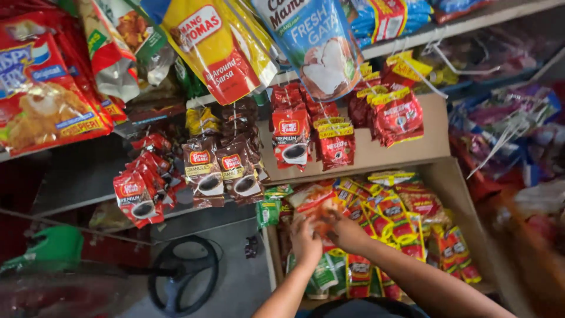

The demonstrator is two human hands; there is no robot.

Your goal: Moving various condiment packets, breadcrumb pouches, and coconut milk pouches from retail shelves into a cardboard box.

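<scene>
Left hand: the left hand (pixel 305 240) was low in the cardboard box (pixel 447 176), fingers curled onto the near end of a strip of sachets (pixel 318 206); motion blur hid how firmly it was closed.
Right hand: the right hand (pixel 347 231) sat just beside the left, closed around the same strip at its right edge, forearm running in from the lower right.
Thing held: orange-red foil sachets joined in a strip, lifted slightly above the packets lying in the box, towards its left half.
Handling, judged: light, thin and floppy; the strip would likely sag and swing if taken by one end, so a two-point hold along its length suited it.
Surface, judged: glossy film, probably slippery; a pinch on the flat sealed seam between sachets looked safer than a squeeze on the filled pouches.
Fragility, judged: powder fill, not brittle, but perforations between sachets could tear under a sharp tug.
Box contents: red-and-yellow sachets (pixel 400 218) filled the middle and right; green sachets (pixel 322 274) lay at the near left.
Above: coffee sachet strips (pixel 203 171) hung from hooks beside red coffee packs (pixel 291 136).
Floor: a black fan base (pixel 182 274) stood left of the box.
</scene>
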